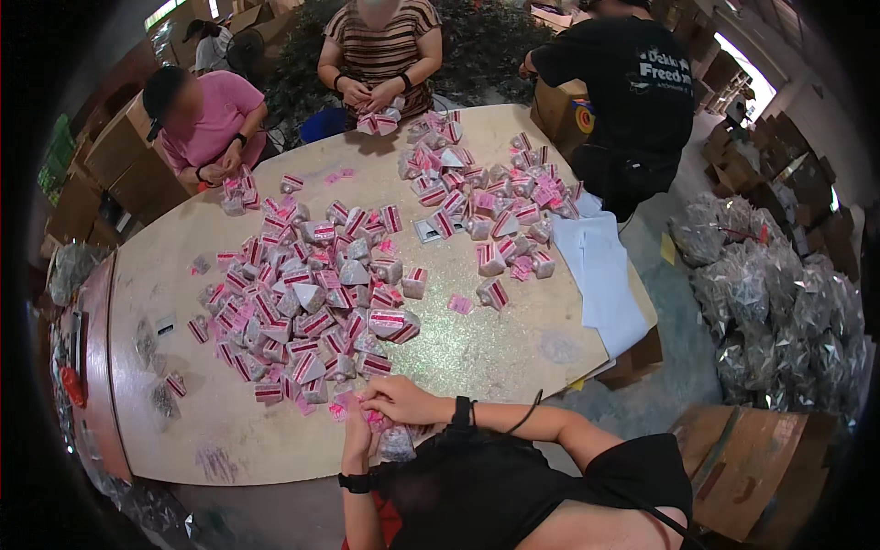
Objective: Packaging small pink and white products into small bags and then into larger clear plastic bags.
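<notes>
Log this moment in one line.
left hand: at pink-and-silver packet; right hand: at same packet; grip: partly hidden; table: striped packets heaped

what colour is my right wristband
Black: the wristband shows best in the head view.

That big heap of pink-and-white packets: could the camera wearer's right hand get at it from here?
Probably yes: the near edge of the heap lies just beyond the right hand, with nothing visible in between, though that hand seems busy at a small bag first.

The pale table [504, 357] bears heaped packets [310, 293] and white sheets [596, 275].
</notes>
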